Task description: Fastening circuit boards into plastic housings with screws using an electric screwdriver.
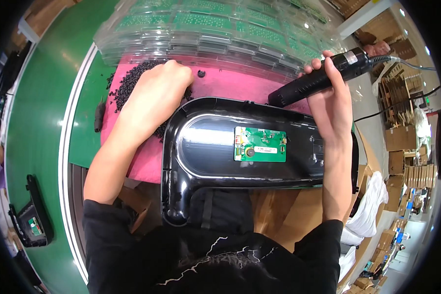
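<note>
My left hand is closed, knuckles up, over a pile of small black parts, perhaps screws; its fingertips and whatever they pinch are hidden. In my right hand lies a black corded electric screwdriver, its tip end pointing left and its cable leaving to the right. Below both hands rests a glossy black plastic housing, open side up. A green circuit board sits inside it, with a white label and a round black component. My right forearm passes over the housing's right end.
Clear plastic trays of green boards are stacked behind the pink mat. A dark-handled tool lies left of the pile. Farther left, another black housing rests on the green surface. Cardboard boxes stand at right.
</note>
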Motion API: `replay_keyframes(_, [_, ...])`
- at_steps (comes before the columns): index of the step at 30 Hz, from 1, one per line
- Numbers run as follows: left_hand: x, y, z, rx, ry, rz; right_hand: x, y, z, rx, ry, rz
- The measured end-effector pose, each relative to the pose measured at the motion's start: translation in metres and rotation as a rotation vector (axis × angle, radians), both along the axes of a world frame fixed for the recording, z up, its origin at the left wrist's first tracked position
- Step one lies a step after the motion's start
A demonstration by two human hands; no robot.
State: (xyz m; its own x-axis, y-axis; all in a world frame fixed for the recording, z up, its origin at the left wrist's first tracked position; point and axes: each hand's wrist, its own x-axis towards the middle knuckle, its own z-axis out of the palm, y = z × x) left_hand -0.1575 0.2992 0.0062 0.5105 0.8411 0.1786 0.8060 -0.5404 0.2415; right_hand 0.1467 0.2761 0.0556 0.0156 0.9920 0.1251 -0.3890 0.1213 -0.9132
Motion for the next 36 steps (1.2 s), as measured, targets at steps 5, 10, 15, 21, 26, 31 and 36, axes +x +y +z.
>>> replay_keyframes(5, [-0.008, 0.003, -0.011, 0.040, -0.063, -0.017, -0.007, 0.009, -0.007, 0.127, 0.098, -0.039])
replay_keyframes(10, [0.005, 0.003, 0.013, 0.079, -0.352, -0.089, -0.008, 0.010, 0.002, 0.244, 0.209, 0.065])
replay_keyframes(15, [0.039, -0.015, 0.021, 0.009, -0.806, -0.410, -0.016, -0.027, 0.022, 0.232, 0.407, 0.202])
replay_keyframes(21, [0.054, -0.028, 0.029, -0.010, -0.880, -0.513, -0.022, -0.047, 0.031, 0.250, 0.500, 0.220])
replay_keyframes(26, [0.049, -0.028, 0.026, -0.238, -0.889, -0.365, -0.015, -0.048, 0.031, 0.339, 0.456, 0.227])
replay_keyframes(31, [0.050, -0.030, 0.028, -0.274, -0.715, -0.371, -0.015, -0.049, 0.034, 0.346, 0.443, 0.199])
replay_keyframes(36, [0.048, -0.029, 0.023, -0.154, -0.641, -0.413, -0.022, -0.048, 0.033, 0.305, 0.360, 0.240])
